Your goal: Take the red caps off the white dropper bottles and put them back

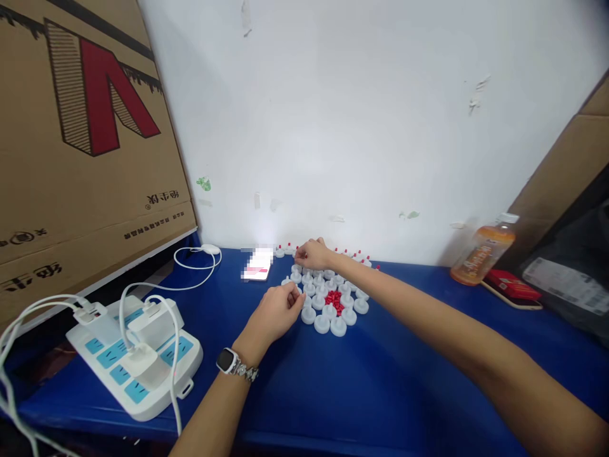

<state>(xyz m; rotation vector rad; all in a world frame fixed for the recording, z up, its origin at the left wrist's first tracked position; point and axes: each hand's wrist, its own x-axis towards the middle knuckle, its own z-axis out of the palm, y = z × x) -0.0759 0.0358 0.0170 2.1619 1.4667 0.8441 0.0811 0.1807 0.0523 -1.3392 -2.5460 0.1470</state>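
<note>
Many white plastic nozzle caps [337,325], round-based with a thin spout, stand in a cluster on the blue table. A small heap of red tips [334,301] lies among them. Along the wall, a back row of caps carries red tips [360,252]. My left hand [276,311] is closed at the cluster's left edge, its fingertips beside white caps; what they pinch is hidden. Further back, my right hand [314,255] reaches across the cluster to the back row. Its fingers are pinched together, and anything between them is too small to make out.
A lit phone [260,263] lies left of the caps. Front left sits a white power strip [157,397] with plugs and loose cables. An orange drink bottle [483,252] leans at the right beside a red box [511,285]. A large carton [95,190] stands left, against the white wall.
</note>
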